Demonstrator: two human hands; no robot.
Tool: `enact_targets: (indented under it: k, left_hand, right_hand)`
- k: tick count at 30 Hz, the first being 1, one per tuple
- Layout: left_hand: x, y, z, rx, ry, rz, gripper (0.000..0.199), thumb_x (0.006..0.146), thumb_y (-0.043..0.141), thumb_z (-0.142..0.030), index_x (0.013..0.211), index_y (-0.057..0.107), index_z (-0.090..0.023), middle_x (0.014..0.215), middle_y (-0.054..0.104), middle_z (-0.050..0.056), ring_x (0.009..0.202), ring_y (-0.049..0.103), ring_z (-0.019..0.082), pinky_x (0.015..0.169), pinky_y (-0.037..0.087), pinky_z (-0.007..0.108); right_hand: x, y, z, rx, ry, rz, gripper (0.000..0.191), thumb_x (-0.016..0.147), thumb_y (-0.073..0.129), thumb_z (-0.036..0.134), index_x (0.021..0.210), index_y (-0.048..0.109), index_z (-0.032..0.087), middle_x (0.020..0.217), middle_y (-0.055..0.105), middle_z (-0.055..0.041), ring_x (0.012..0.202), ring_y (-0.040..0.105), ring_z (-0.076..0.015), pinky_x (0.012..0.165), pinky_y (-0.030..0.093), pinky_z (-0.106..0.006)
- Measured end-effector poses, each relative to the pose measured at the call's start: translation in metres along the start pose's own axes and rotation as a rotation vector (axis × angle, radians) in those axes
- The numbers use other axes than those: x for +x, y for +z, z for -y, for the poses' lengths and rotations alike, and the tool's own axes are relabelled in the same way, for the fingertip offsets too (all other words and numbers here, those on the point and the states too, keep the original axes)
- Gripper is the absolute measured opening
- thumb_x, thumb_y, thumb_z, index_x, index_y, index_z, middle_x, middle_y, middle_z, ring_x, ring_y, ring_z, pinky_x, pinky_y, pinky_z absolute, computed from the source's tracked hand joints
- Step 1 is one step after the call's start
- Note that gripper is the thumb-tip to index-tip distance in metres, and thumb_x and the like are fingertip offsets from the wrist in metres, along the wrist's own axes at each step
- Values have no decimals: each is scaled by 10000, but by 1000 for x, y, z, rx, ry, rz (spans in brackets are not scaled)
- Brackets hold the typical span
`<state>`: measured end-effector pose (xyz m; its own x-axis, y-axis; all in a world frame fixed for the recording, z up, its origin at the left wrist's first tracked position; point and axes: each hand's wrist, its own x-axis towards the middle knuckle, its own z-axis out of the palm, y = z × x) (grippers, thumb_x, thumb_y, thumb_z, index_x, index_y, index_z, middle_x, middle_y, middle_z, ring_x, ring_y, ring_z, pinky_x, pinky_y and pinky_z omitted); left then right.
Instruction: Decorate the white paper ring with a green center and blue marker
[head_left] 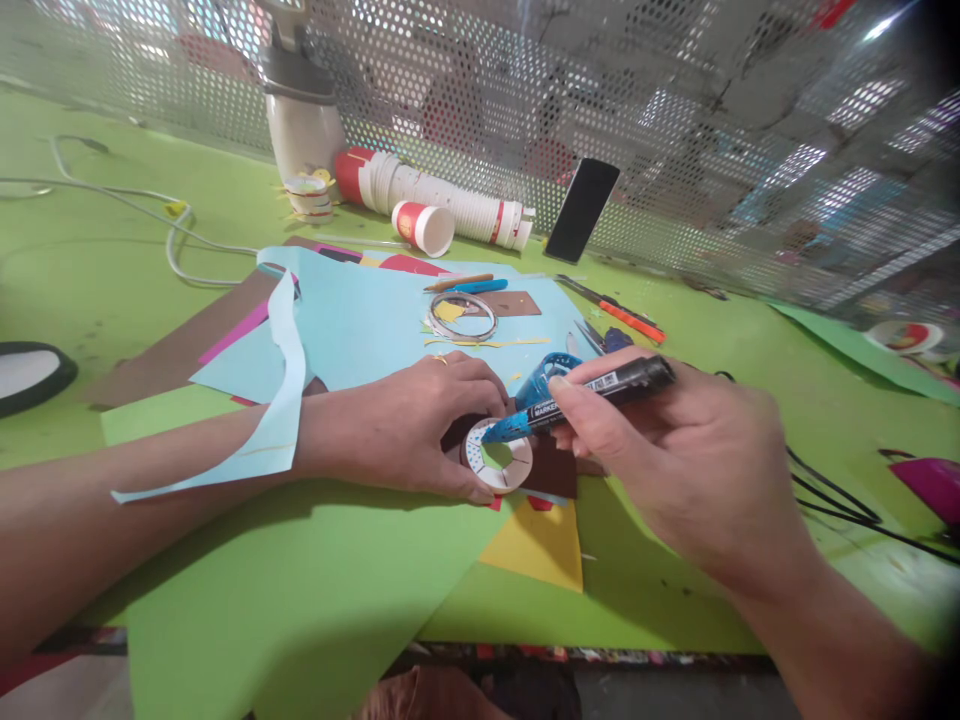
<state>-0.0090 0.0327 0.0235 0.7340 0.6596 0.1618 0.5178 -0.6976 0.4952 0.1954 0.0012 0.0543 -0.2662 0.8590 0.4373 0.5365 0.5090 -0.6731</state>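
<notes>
A white paper ring (pixel 516 468) with dark lines and small blue dots lies low on the paper pile, its middle showing green. My left hand (pixel 427 420) presses on its left side, thumb at the lower edge and fingers curled above it. In my right hand (pixel 675 450) is a black and blue marker (pixel 577 402), its blue end touching the ring's upper left part. Just behind the marker sits a blue tape-like roll (pixel 551 375), partly hidden. A light blue paper strip (pixel 285 340) lies across my left forearm.
Coloured sheets (pixel 352 310) spread under my hands, with a clear tape roll (pixel 463 316) and pens. Behind stand stacked paper cups (pixel 450 205), a white bottle (pixel 300 130) and a phone (pixel 582 210) against a perforated metal screen (pixel 465 90). An orange cutter (pixel 630 320) and black cables lie right.
</notes>
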Motion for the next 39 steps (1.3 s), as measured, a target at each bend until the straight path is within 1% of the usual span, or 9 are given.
enact_targets:
  k: [3, 8, 15, 23, 28, 32, 33, 35, 39]
  left_hand:
    - [0, 0, 0, -2, -1, -10, 436, 733, 790, -447, 1038, 656, -168, 1084, 634, 75, 1020, 593, 249, 876, 443, 342]
    - [0, 2, 2, 5, 6, -13, 444, 731, 789, -457, 1042, 643, -175, 1106, 638, 78, 1020, 599, 243, 873, 452, 332]
    - [-1, 2, 1, -13, -3, -18, 429, 737, 786, -385, 1078, 644, -167, 1097, 641, 77, 1014, 612, 233, 869, 462, 308]
    - [0, 1, 1, -35, -4, -19, 409, 741, 777, -381, 1063, 654, -162, 1095, 644, 75, 1009, 610, 216, 884, 461, 296]
    - [0, 2, 2, -40, -6, -23, 420, 734, 781, -378, 1071, 647, -167, 1102, 644, 69, 1015, 608, 213, 888, 460, 297]
    - [0, 2, 2, -26, -10, -20, 450, 732, 787, -399, 1100, 634, -188, 1121, 640, 67, 1041, 602, 225, 905, 456, 311]
    - [-1, 2, 2, -17, -8, -16, 450, 736, 785, -410, 1099, 633, -192, 1127, 637, 69, 1053, 598, 232, 914, 452, 321]
    - [-1, 2, 2, -3, -1, -8, 449, 737, 786, -429, 1085, 635, -190, 1129, 634, 75, 1062, 593, 240, 917, 447, 332]
    - [-2, 1, 3, -32, 7, -9, 426, 728, 799, -414, 1052, 637, -191, 1142, 637, 66, 1055, 593, 224, 906, 444, 313]
  right_hand:
    - [0, 1, -2, -25, -21, -13, 219, 853, 689, 300, 667, 641, 196, 600, 673, 36, 504, 653, -123, 484, 551, -217]
    - [0, 3, -1, -65, -64, -15, 180, 835, 702, 285, 687, 651, 197, 558, 647, 50, 421, 564, -90, 379, 426, -190]
    - [-1, 5, 1, -90, -93, -23, 255, 815, 725, 283, 622, 581, 202, 478, 542, 72, 427, 415, -72, 397, 376, -190]
    - [-2, 7, -2, -83, -112, -46, 284, 797, 745, 302, 613, 551, 206, 553, 557, 46, 513, 452, -93, 429, 368, -207]
    - [-1, 9, -2, -27, -93, -26, 288, 803, 743, 300, 613, 545, 212, 493, 493, 64, 479, 430, -94, 443, 382, -225]
    - [-2, 6, 0, -59, -105, -48, 281, 796, 747, 297, 606, 557, 216, 526, 554, 48, 480, 474, -103, 435, 382, -243]
    - [-2, 4, 2, -64, -104, -66, 277, 799, 745, 297, 606, 563, 218, 539, 572, 45, 484, 491, -106, 442, 391, -248]
    - [-1, 0, 5, -43, -104, -156, 265, 808, 734, 289, 606, 575, 224, 542, 587, 47, 489, 515, -110, 461, 407, -256]
    - [5, -8, 8, 21, -127, -472, 232, 814, 698, 240, 602, 606, 222, 523, 548, 45, 488, 491, -120, 485, 405, -292]
